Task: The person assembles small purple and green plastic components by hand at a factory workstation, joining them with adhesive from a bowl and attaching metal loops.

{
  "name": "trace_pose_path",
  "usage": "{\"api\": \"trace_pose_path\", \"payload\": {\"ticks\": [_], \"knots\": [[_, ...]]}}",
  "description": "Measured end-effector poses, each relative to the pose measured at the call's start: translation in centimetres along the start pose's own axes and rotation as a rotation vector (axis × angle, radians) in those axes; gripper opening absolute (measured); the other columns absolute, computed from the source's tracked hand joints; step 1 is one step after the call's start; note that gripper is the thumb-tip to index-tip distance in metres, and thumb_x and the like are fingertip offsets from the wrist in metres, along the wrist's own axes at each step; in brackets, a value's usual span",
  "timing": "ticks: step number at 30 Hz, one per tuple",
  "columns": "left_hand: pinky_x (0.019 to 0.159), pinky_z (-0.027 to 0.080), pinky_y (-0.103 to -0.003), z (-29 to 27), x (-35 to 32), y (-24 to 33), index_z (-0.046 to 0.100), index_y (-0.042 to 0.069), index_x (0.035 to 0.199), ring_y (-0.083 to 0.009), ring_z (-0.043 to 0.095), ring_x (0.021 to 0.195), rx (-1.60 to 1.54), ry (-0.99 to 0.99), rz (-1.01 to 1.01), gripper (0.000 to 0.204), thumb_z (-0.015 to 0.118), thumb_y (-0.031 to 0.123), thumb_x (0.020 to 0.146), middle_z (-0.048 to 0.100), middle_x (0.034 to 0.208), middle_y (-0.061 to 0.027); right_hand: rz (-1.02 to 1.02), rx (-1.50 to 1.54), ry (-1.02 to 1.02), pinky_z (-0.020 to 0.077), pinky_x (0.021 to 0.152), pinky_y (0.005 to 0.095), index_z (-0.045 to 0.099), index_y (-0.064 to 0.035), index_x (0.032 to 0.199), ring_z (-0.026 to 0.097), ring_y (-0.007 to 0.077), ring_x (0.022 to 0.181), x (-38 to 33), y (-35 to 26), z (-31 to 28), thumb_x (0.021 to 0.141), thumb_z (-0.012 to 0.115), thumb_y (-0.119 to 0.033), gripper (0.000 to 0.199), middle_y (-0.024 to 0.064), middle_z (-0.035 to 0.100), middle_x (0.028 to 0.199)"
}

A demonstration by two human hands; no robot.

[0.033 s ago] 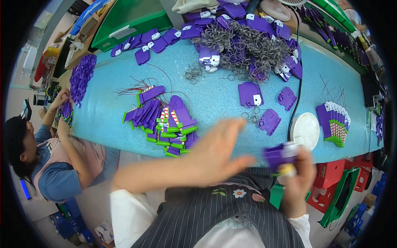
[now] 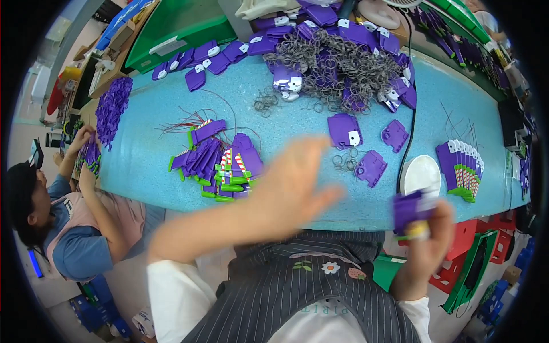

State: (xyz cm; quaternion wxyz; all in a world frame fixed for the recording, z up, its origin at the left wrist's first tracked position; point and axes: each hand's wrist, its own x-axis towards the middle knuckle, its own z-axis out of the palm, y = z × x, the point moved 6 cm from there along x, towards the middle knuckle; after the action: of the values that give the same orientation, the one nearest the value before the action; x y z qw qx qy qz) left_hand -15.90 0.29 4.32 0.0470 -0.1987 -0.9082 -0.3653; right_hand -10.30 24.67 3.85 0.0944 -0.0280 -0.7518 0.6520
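My left hand (image 2: 297, 186), blurred, hovers above the table's near middle with its fingers stretched, thumb apart, and nothing in it. Under and beside it lies a pile of purple plastic parts (image 2: 203, 155) with green ends and red-striped strips. My right hand (image 2: 433, 243) grips a purple plastic case (image 2: 405, 214) with a white corner, over the near edge by a round white dish (image 2: 422, 170); motion smears its details. Between the hands and farther off lie a purple case half (image 2: 342, 130) with a white corner, two small purple plates (image 2: 372, 167), and a few grey wire coils (image 2: 345, 162).
At the back, a heap of grey wire coils (image 2: 354, 68) covers purple cases. A black cable (image 2: 408, 143) crosses the table's right side, near fanned-out purple-and-green parts (image 2: 460, 168). A green bin (image 2: 183, 34) stands back left. A co-worker (image 2: 83, 228) sits at the left.
My right hand has moved right and slightly up with the purple case. My left hand has shifted a little left and away from me.
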Motion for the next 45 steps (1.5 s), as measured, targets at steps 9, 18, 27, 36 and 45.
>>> {"api": "trace_pose_path", "payload": {"ticks": [9, 18, 27, 36, 45], "knots": [[0.078, 0.046, -0.042, -2.5, 8.6, -11.2, 0.045, -0.005, 0.110, -0.0383, 0.058, 0.092, 0.462, 0.055, -0.222, 0.051, 0.070, 0.017, 0.072, 0.057, 0.099, -0.0243, -0.213, -0.484, 0.174, 0.0425, 0.074, 0.0228, 0.058, -0.0003, 0.107, 0.053, 0.0104, 0.084, 10.3, 4.3, -10.3, 0.082, 0.062, -0.003, 0.025, 0.0042, 0.059, 0.092], [0.066, 0.049, -0.038, -3.7, 7.7, -10.8, 0.055, -0.002, 0.095, -0.0312, 0.063, 0.075, 0.328, 0.158, 0.042, 0.018, 0.059, 0.006, 0.079, 0.063, 0.084, -0.0175, -0.436, -1.104, 0.295, 0.0415, 0.081, 0.0369, 0.059, 0.0011, 0.095, 0.054, 0.0298, 0.091, 9.8, 3.1, -9.2, 0.076, 0.065, -0.006, 0.021, 0.0139, 0.057, 0.092], [0.066, 0.046, -0.030, -2.5, 6.8, -12.5, 0.042, -0.005, 0.113, -0.0187, 0.058, 0.075, -0.001, 0.248, -0.533, 0.064, 0.078, 0.022, 0.067, 0.060, 0.085, -0.0131, -0.524, -0.740, 0.098, 0.0413, 0.081, 0.0355, 0.058, 0.0022, 0.090, 0.053, 0.0276, 0.088, 3.8, -2.1, 0.5, 0.072, 0.063, 0.002, 0.019, 0.0132, 0.056, 0.089], [0.089, 0.041, -0.042, -3.8, -0.6, -1.3, 0.064, 0.006, 0.087, -0.0319, 0.053, 0.099, -0.162, -0.149, 0.240, 0.025, 0.070, 0.002, 0.063, 0.058, 0.094, -0.0078, -0.199, -0.175, -0.531, 0.0432, 0.070, 0.0325, 0.057, 0.0023, 0.106, 0.052, 0.0223, 0.079, 4.3, -1.1, 9.0, 0.068, 0.074, -0.013, 0.045, 0.0126, 0.055, 0.095], [0.093, 0.040, -0.041, -2.1, -7.2, 0.1, 0.040, 0.000, 0.131, -0.0345, 0.048, 0.113, -0.395, -0.027, -0.096, 0.061, 0.065, 0.004, 0.076, 0.051, 0.118, -0.0198, -0.108, -0.139, -0.889, 0.0445, 0.069, 0.0307, 0.049, 0.0006, 0.119, 0.051, 0.0216, 0.083, 1.7, -0.5, 13.2, 0.062, 0.079, -0.018, 0.068, 0.0116, 0.050, 0.104]]}}
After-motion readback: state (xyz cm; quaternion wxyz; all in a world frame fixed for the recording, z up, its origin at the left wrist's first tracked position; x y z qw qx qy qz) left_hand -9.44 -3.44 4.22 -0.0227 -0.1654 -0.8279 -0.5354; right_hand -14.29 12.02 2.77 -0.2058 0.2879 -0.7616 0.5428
